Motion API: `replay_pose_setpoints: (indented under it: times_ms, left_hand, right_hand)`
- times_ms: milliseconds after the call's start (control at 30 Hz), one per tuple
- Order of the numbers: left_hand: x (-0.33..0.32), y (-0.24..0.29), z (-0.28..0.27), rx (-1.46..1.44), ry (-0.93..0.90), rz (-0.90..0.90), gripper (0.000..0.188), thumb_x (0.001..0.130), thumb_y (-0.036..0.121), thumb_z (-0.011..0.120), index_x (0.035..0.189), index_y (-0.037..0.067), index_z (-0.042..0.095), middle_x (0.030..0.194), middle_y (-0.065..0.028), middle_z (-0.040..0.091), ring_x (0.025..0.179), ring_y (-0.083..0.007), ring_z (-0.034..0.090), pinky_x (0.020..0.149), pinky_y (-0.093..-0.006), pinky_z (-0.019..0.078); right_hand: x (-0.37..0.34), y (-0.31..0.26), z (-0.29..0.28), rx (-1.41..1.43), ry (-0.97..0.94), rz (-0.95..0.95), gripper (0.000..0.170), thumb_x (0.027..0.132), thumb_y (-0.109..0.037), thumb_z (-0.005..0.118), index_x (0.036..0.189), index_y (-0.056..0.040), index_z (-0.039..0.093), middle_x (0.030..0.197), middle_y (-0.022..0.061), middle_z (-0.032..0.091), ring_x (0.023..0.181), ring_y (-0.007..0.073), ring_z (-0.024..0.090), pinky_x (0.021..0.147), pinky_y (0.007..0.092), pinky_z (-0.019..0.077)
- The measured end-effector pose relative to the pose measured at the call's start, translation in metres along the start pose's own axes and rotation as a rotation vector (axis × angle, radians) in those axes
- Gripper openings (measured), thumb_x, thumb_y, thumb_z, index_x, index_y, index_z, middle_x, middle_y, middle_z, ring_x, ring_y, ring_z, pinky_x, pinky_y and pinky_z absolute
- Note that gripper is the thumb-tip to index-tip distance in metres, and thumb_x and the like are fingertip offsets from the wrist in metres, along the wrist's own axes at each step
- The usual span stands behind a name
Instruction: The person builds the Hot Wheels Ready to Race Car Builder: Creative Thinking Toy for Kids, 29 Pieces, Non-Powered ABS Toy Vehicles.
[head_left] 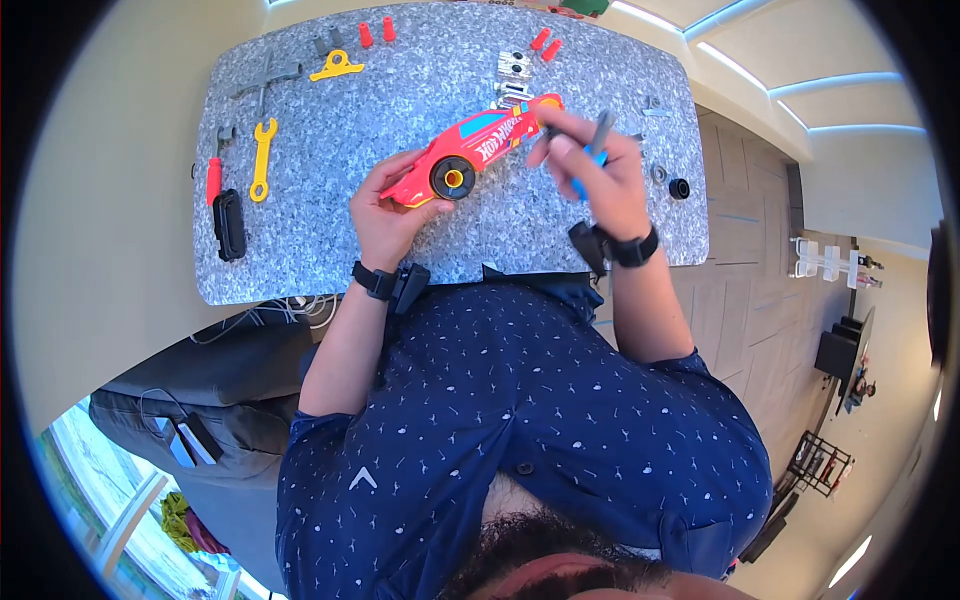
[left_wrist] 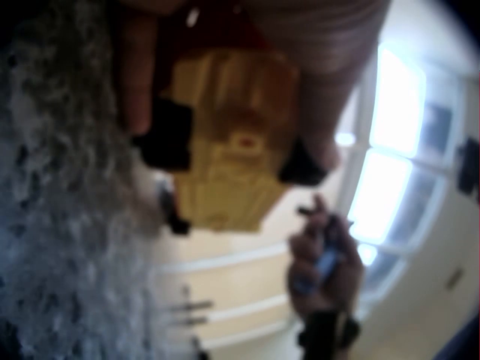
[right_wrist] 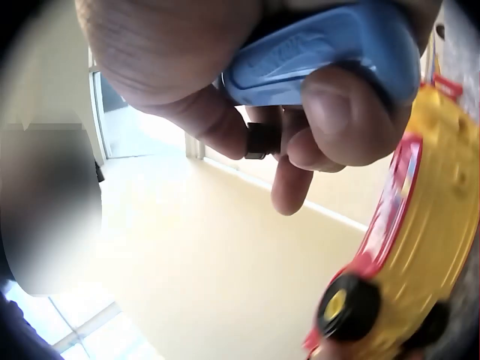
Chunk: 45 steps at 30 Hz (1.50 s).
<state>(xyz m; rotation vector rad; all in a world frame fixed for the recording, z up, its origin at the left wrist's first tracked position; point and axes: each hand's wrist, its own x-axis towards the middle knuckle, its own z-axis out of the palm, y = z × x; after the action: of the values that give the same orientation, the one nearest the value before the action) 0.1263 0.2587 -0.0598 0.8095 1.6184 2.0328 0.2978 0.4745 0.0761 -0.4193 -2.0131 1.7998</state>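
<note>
While the left hand [head_left: 385,225] is steadying the car [head_left: 490,138] over the surface [head_left: 400,105], the right hand [head_left: 618,192] is working just beside the car's far end. The left grip is clamping the end near the black wheel [head_left: 453,178], thumb and fingers lying on opposite sides of the body, and one flank is facing up. Whether the car is also touching the surface, I cannot tell. The right grip is doing two jobs: its fingers are curling round the blue tool [right_wrist: 322,60], and its digits are pinching a small dark part [right_wrist: 262,140], which is standing apart from the car in the right wrist view.

The step seems to be asking for a calm left grip and a nimble right one. Holding two things in one hand is probably inviting a slip, so any easing of the tool should be happening while the pinch is holding firm. Turning the yellow underside [right_wrist: 435,217] or the flank squarely toward the right hand is likely helping more than bending the right wrist. Bracing the car on the surface would be giving the left hand less to resist if any pushing is needed. Lining the dark part up straight before pressing is looking wiser than forcing it. Near the surface's right edge, the black ring [head_left: 679,188] and the grey ring [head_left: 658,174] are lying loose, so sweeping the right forearm wide could be knocking them.
</note>
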Motion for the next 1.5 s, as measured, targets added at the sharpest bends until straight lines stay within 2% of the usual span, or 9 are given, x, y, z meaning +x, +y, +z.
replay_pose_setpoints:
  times_ms: [200,300,400,500,600,800,900,1200,1500]
  left_hand:
    - [-0.001,0.000,0.000,-0.017,-0.002,0.000,0.077,0.068,0.007,0.104,0.136,0.001,0.069,0.137,-0.0137,0.073,0.127,-0.0231,0.071,0.111,-0.0386,0.0577]
    - [-0.002,0.000,-0.001,0.015,0.000,0.027,0.076,0.069,0.007,0.104,0.136,0.000,0.070,0.136,-0.0132,0.073,0.126,-0.0226,0.071,0.110,-0.0383,0.0580]
    - [-0.002,-0.002,0.000,0.014,0.005,0.028,0.076,0.069,0.008,0.105,0.135,0.000,0.070,0.135,-0.0129,0.073,0.125,-0.0222,0.072,0.109,-0.0381,0.0582]
    - [-0.003,0.001,0.001,-0.011,0.005,0.009,0.075,0.069,0.005,0.103,0.136,0.000,0.069,0.136,-0.0132,0.073,0.126,-0.0223,0.071,0.110,-0.0383,0.0578]
    - [-0.003,0.002,0.002,0.007,0.001,0.000,0.076,0.070,0.003,0.102,0.137,-0.001,0.068,0.137,-0.0135,0.074,0.127,-0.0225,0.071,0.111,-0.0383,0.0574]
    - [-0.002,0.002,0.002,0.003,0.010,-0.012,0.074,0.069,0.005,0.104,0.134,0.000,0.069,0.134,-0.0128,0.074,0.125,-0.0218,0.072,0.109,-0.0379,0.0585]
    - [-0.002,0.001,0.002,0.000,0.008,-0.013,0.074,0.069,0.005,0.104,0.134,0.000,0.069,0.134,-0.0129,0.074,0.124,-0.0218,0.072,0.109,-0.0379,0.0585]
    - [-0.002,0.004,0.003,0.006,0.009,-0.014,0.073,0.070,0.005,0.103,0.135,0.000,0.069,0.133,-0.0125,0.075,0.123,-0.0213,0.072,0.108,-0.0377,0.0584]
    - [-0.003,0.002,0.002,0.006,0.007,0.001,0.074,0.071,0.006,0.103,0.135,0.001,0.069,0.134,-0.0128,0.075,0.123,-0.0215,0.072,0.108,-0.0379,0.0587]
  right_hand:
    - [-0.008,0.009,0.045,0.277,-0.269,0.216,0.032,0.109,-0.012,0.061,0.135,0.0003,0.076,0.086,0.0105,0.078,0.057,0.0044,0.054,0.050,0.0226,0.0410]
    - [-0.004,0.017,0.050,0.280,-0.255,0.289,0.034,0.108,-0.009,0.061,0.138,0.0012,0.073,0.084,0.0101,0.077,0.057,0.0044,0.055,0.049,0.0218,0.0400]
    - [-0.007,0.009,0.052,0.155,-0.190,0.308,0.041,0.106,-0.004,0.061,0.145,0.0010,0.067,0.092,0.0091,0.077,0.065,0.0066,0.060,0.058,0.0240,0.0478]
    - [-0.016,0.009,0.043,-0.127,-0.120,0.052,0.042,0.105,-0.005,0.064,0.147,-0.0017,0.063,0.101,0.0072,0.076,0.080,0.0086,0.065,0.073,0.0287,0.0541]
    - [-0.019,-0.003,0.024,-0.290,-0.179,0.076,0.039,0.102,-0.008,0.071,0.141,-0.0041,0.064,0.107,0.0090,0.076,0.093,0.0203,0.072,0.085,0.0362,0.0567]
    - [-0.029,-0.038,0.025,-0.772,-0.146,-0.038,0.043,0.097,-0.007,0.076,0.139,-0.0058,0.065,0.113,0.0175,0.073,0.101,0.0447,0.071,0.089,0.0472,0.0585]
    - [-0.021,-0.048,0.021,-0.842,-0.198,-0.325,0.044,0.094,-0.006,0.079,0.137,-0.0106,0.069,0.119,0.0134,0.071,0.098,0.0401,0.073,0.086,0.0461,0.0593]
    - [-0.006,-0.085,0.025,-1.024,-0.350,-0.405,0.029,0.087,-0.012,0.085,0.115,-0.0129,0.079,0.118,0.0067,0.069,0.095,0.0295,0.075,0.079,0.0418,0.0618]
    - [0.011,-0.095,0.043,-1.120,-0.446,-0.762,0.018,0.095,-0.013,0.070,0.112,-0.0087,0.076,0.117,0.0067,0.069,0.093,0.0278,0.075,0.079,0.0407,0.0624]
